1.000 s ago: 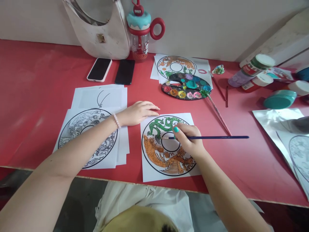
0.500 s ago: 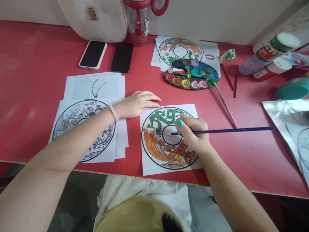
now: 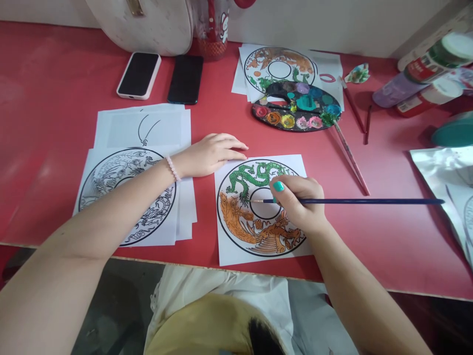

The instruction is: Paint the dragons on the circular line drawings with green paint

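Observation:
My right hand (image 3: 300, 203) is closed on a thin blue paintbrush (image 3: 369, 201), whose tip touches the inner ring of a round dragon drawing (image 3: 258, 212) painted green above and orange below. The brush handle points right over the red table (image 3: 388, 236). My left hand (image 3: 210, 154) lies flat with fingers stretched out, pressing on the top left corner of that sheet. A bead bracelet circles my left wrist.
A stack of uncoloured printed sheets (image 3: 133, 182) lies to the left. A dark paint palette (image 3: 295, 111) and another painted sheet (image 3: 281, 66) sit behind, with loose brushes (image 3: 351, 158). Two phones (image 3: 162, 76), a white bag (image 3: 148, 24), paint jars (image 3: 424, 74) and foil (image 3: 443, 172) surround.
The view has tilted downward, so everything sits higher in frame. The brush tip stays at the inner ring with a small shift; my left hand keeps pressing the sheet.

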### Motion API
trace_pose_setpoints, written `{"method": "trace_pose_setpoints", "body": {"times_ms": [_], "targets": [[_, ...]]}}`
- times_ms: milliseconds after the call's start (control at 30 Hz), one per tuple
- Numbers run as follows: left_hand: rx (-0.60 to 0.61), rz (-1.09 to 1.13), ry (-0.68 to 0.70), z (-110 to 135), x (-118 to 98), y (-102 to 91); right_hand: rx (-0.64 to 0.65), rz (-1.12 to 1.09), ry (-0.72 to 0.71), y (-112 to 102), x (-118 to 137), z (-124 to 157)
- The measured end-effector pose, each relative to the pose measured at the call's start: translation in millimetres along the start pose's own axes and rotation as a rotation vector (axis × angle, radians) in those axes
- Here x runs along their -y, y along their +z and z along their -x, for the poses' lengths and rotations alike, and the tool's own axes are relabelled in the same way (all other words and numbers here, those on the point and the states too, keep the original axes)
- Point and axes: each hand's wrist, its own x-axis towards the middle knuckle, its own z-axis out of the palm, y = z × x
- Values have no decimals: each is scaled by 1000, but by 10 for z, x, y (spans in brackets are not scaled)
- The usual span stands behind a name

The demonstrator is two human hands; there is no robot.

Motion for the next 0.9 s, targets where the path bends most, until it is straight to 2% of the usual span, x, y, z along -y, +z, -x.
{"method": "trace_pose_setpoints", "body": {"times_ms": [133, 300, 467, 667, 900], "targets": [[-9, 12, 5, 3, 4, 2, -29, 26, 12, 3, -1, 2], [-9, 4, 7, 0, 8, 4, 29, -32, -10, 1, 6, 2], [-11, 15, -2, -3, 5, 4, -13, 21, 19, 0, 8, 1], [-13, 9, 0, -4, 1, 3, 27, 12, 6, -3, 8, 5], [-17, -4, 1, -4, -9, 1, -10, 48, 8, -2, -19, 3]]}}
